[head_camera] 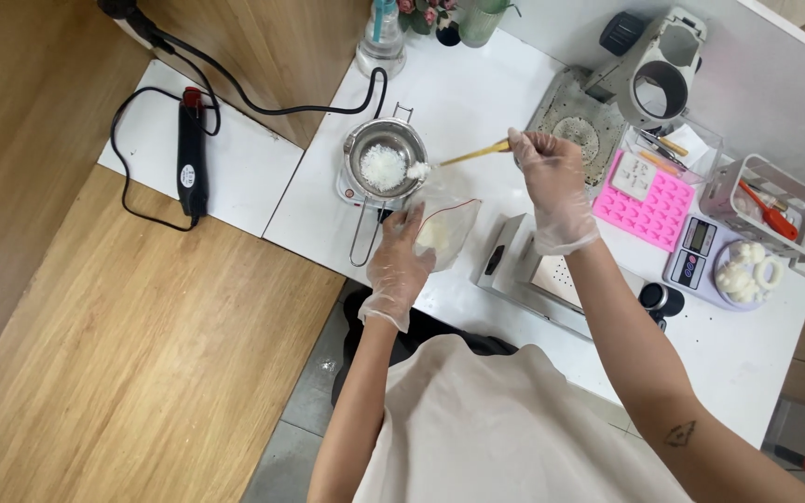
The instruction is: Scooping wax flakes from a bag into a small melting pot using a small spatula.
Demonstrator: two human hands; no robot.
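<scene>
Both my hands wear thin clear gloves. My left hand holds a clear plastic bag with white flakes inside, its mouth open upward. My right hand grips a wooden spoon by its handle. The spoon's bowl carries a heap of white flakes at the rim of a small metal pot. More white flakes lie in the pot, which sits on a small heater base with a long wire handle pointing toward me.
A pink silicone mould, a scale with white pieces, a white basket of tools and a grey machine stand at the right. A metal tray lies under my right forearm. A black heat gun lies left.
</scene>
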